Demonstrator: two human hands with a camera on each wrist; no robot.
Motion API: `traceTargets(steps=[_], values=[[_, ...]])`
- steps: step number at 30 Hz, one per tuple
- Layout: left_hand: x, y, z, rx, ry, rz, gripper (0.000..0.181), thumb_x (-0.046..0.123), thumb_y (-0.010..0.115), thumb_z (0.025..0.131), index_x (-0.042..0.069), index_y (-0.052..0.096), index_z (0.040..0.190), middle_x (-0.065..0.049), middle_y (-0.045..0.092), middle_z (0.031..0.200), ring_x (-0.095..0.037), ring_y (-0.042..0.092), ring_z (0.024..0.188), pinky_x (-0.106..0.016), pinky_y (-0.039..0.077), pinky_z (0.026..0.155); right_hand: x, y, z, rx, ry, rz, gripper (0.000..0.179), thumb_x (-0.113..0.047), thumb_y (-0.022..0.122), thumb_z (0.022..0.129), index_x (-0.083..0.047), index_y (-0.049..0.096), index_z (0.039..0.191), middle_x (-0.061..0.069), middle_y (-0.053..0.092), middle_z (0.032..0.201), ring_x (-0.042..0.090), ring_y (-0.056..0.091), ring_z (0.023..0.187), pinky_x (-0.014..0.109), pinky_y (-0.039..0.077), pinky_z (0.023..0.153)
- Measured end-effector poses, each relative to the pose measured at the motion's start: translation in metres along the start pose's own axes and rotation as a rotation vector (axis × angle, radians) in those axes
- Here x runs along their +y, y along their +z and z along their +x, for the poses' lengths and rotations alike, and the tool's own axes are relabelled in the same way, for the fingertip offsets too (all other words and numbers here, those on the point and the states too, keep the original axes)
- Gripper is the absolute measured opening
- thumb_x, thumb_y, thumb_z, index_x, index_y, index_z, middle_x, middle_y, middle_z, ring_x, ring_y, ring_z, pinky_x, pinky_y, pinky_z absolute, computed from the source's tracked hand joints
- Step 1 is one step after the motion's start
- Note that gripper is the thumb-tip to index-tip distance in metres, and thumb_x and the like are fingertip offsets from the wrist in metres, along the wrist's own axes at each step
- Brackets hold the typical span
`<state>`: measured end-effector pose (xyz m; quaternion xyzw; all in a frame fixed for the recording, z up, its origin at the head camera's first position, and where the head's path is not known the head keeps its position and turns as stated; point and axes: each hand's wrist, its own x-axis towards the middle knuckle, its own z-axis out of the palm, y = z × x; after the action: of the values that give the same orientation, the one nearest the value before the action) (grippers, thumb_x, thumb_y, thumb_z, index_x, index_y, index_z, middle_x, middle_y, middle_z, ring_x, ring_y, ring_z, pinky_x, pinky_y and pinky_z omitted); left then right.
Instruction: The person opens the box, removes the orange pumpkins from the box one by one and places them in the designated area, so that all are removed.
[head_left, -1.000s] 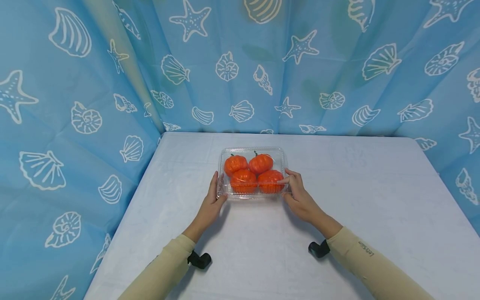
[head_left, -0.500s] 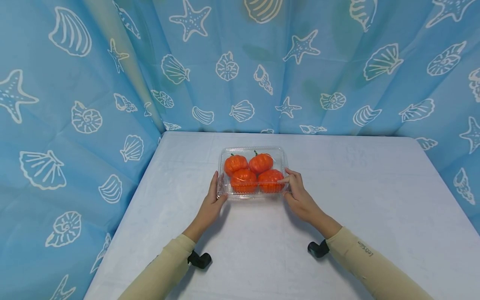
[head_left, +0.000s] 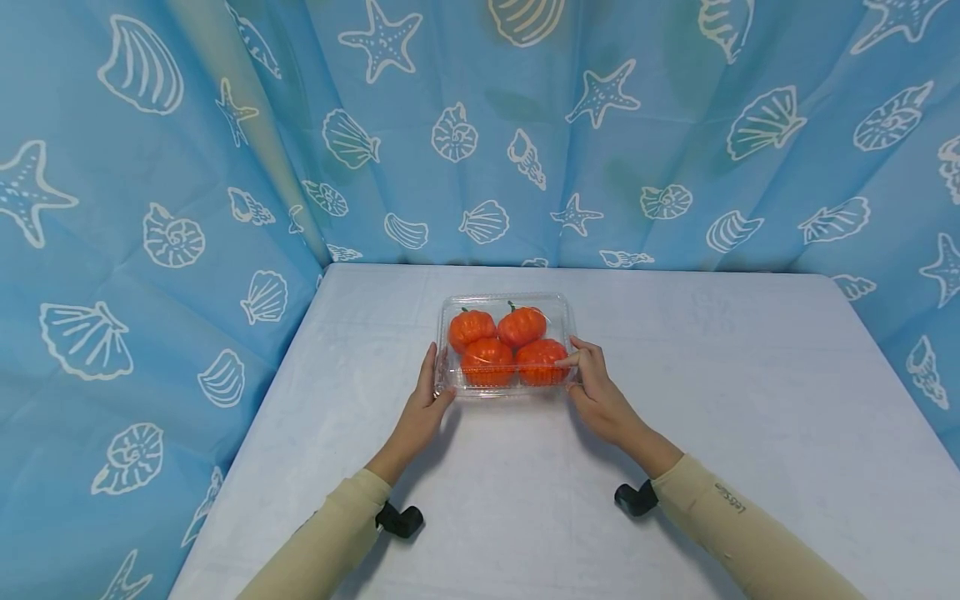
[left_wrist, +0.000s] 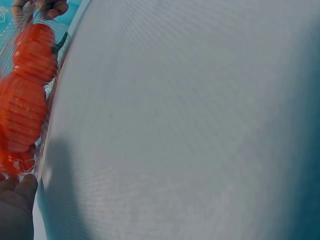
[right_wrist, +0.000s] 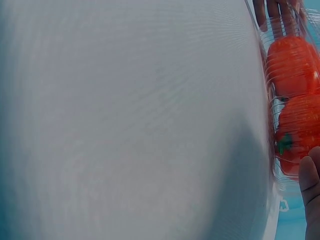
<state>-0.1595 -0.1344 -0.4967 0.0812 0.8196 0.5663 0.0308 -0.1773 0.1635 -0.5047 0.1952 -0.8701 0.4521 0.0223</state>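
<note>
A clear plastic clamshell box [head_left: 557, 315] sits toward the back of the table, its lid down over several ribbed orange-red pumpkins [head_left: 487, 361] with green stems. My left hand [head_left: 422, 408] grips its left side, thumb at the front corner and fingers along the side wall. On the other side my right hand [head_left: 597, 396] holds the front right corner, thumb low and index finger laid over the lid. Through the ribbed wall, the left wrist view shows the pumpkins [left_wrist: 22, 110] at its left edge. The right wrist view has the box's other end beside the right thumb [right_wrist: 310, 180].
A white cloth [head_left: 517, 492] covers the table. Blue curtains [head_left: 480, 183] printed with shells and starfish hang behind it and along the left. A black wrist camera [head_left: 399, 521] is strapped to the left sleeve, another black camera [head_left: 636, 499] to the right one.
</note>
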Motion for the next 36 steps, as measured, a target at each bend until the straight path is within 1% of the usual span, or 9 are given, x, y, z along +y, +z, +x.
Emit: traceTargets(steps=[6,11,17,21,24,27,30,33,36], values=[[0.028,-0.005,-0.010,-0.014,-0.008,0.001,0.071,0.002,0.048,0.103,-0.001,0.008,0.162,-0.025,0.015,0.167,-0.042,0.013,0.154,-0.058,0.015,0.123,0.000,0.001,0.000,0.006,0.004,-0.005,0.029,0.005,0.043,0.093,-0.009,0.046,0.118,0.021,0.019,0.159,0.044,0.027,0.148,0.064,0.035,0.113],[0.029,-0.005,-0.011,-0.015,0.000,-0.015,0.071,0.002,0.048,0.103,-0.001,0.008,0.162,-0.025,0.014,0.167,-0.041,0.012,0.154,-0.059,0.014,0.123,-0.002,0.000,0.000,0.003,0.021,-0.020,0.027,0.004,0.045,0.095,-0.009,0.046,0.119,0.020,0.020,0.159,0.043,0.027,0.148,0.064,0.032,0.115],[0.026,-0.005,-0.010,-0.013,0.003,-0.039,0.072,0.001,0.048,0.103,-0.001,0.007,0.162,-0.025,0.014,0.167,-0.041,0.010,0.154,-0.059,0.012,0.123,-0.003,-0.003,0.000,-0.017,0.019,-0.018,0.029,0.003,0.047,0.096,-0.010,0.046,0.121,0.021,0.021,0.159,0.044,0.033,0.144,0.063,0.039,0.111],[0.025,-0.005,-0.009,-0.011,0.007,-0.043,0.072,0.001,0.049,0.103,-0.002,0.006,0.161,-0.026,0.013,0.167,-0.042,0.010,0.154,-0.060,0.012,0.123,0.000,-0.007,0.000,-0.044,0.033,-0.011,0.029,-0.001,0.049,0.097,-0.012,0.047,0.124,0.018,0.020,0.162,0.044,0.035,0.144,0.063,0.040,0.110],[0.017,-0.004,-0.006,-0.005,0.005,-0.032,0.073,0.001,0.050,0.103,-0.001,0.006,0.162,-0.025,0.012,0.167,-0.042,0.011,0.154,-0.060,0.013,0.123,0.002,-0.009,-0.002,-0.057,0.021,-0.021,0.032,-0.003,0.051,0.097,-0.014,0.047,0.127,0.018,0.021,0.163,0.042,0.039,0.141,0.062,0.042,0.108],[0.000,-0.003,0.000,0.000,0.008,-0.022,0.074,0.004,0.051,0.104,0.003,0.006,0.163,-0.022,0.010,0.168,-0.039,0.011,0.154,-0.059,0.013,0.123,0.004,-0.012,-0.003,-0.052,-0.022,-0.040,0.036,-0.003,0.054,0.096,-0.014,0.048,0.131,0.018,0.024,0.163,0.031,0.055,0.117,0.050,0.054,0.097],[-0.016,-0.002,0.005,0.004,0.023,-0.017,0.076,0.007,0.052,0.104,0.008,0.005,0.164,-0.017,0.009,0.170,-0.037,0.011,0.155,-0.059,0.013,0.123,0.006,-0.015,-0.005,-0.042,-0.072,-0.052,0.042,-0.004,0.057,0.096,-0.015,0.048,0.135,0.018,0.027,0.162,0.018,0.053,0.089,0.035,0.055,0.080],[-0.021,-0.005,0.005,0.004,0.035,-0.010,0.076,0.009,0.053,0.104,0.011,0.006,0.164,-0.015,0.010,0.170,-0.036,0.012,0.155,-0.059,0.014,0.123,0.010,-0.018,-0.006,-0.043,-0.100,-0.071,0.046,-0.005,0.061,0.095,-0.015,0.047,0.138,0.017,0.030,0.162,0.012,0.054,0.083,0.027,0.055,0.078],[-0.021,-0.007,0.005,0.003,0.044,-0.005,0.076,0.009,0.053,0.104,0.011,0.007,0.164,-0.015,0.012,0.170,-0.036,0.013,0.155,-0.059,0.015,0.123,0.012,-0.021,-0.007,-0.051,-0.115,-0.070,0.052,-0.005,0.064,0.094,-0.014,0.046,0.142,0.015,0.032,0.162,0.010,0.055,0.081,0.026,0.057,0.079]])
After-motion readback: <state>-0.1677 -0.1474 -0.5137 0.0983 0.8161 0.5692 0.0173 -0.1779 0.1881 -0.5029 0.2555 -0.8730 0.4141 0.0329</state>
